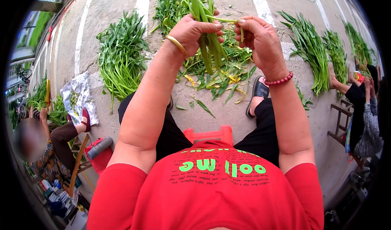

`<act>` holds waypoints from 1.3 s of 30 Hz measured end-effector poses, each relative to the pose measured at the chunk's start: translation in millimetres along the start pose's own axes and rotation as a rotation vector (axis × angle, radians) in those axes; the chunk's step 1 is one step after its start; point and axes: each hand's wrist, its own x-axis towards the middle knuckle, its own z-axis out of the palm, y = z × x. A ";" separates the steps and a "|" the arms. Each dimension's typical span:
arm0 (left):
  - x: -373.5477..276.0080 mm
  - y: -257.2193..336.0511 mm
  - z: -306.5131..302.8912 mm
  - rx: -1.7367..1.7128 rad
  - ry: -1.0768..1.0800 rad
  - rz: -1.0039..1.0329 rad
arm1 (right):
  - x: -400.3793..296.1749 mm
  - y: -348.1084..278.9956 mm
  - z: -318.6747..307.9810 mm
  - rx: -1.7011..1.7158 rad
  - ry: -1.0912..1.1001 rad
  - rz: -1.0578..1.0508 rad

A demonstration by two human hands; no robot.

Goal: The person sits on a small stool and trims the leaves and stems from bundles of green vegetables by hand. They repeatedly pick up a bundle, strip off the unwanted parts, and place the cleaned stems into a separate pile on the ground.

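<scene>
My left hand [191,34], with a gold bangle at its wrist, grips a bunch of water spinach stems [210,51] whose cut ends hang down. Between the thumb and fingers of my right hand [258,35], a single thin green stem [225,20] is pinched; it slants out of the bunch, and its end bends down below my fingertips. Beneath both hands lies a loose heap of stripped green and yellowed leaves [220,74] on the concrete. A larger pile of leafy greens [174,8] rises behind the left hand, partly hidden by it.
A neat pile of water spinach [122,55] lies to my left, and long bundles [308,52] lie to my right. A red plastic stool [209,134] is under me. People sit at both sides, one beside a silver sheet [81,95]. A red bag [99,161] stands at left.
</scene>
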 end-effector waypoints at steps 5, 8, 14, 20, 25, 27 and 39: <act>0.8 -4.8 0.3 0.051 0.046 -0.017 | -1.1 -2.2 -5.7 -0.067 0.012 -0.041; 3.2 -8.7 3.0 0.084 0.111 -0.004 | -2.4 2.3 -4.1 -0.149 0.002 0.014; 6.8 0.3 0.7 0.021 0.045 0.110 | -5.1 3.6 -0.8 -0.209 -0.055 0.040; 5.0 -0.2 -2.7 -0.157 0.022 0.123 | -8.3 8.3 -4.1 -0.176 -0.046 -0.002; 5.6 -0.1 -5.4 -0.180 0.099 0.150 | -13.3 5.5 5.4 -0.131 -0.076 0.037; 6.4 1.7 -4.8 -0.174 0.116 0.173 | -10.9 8.5 7.5 -0.153 -0.071 0.023; 7.9 12.9 -2.2 -0.158 0.294 0.250 | -9.4 27.5 7.1 -0.477 -0.037 -0.225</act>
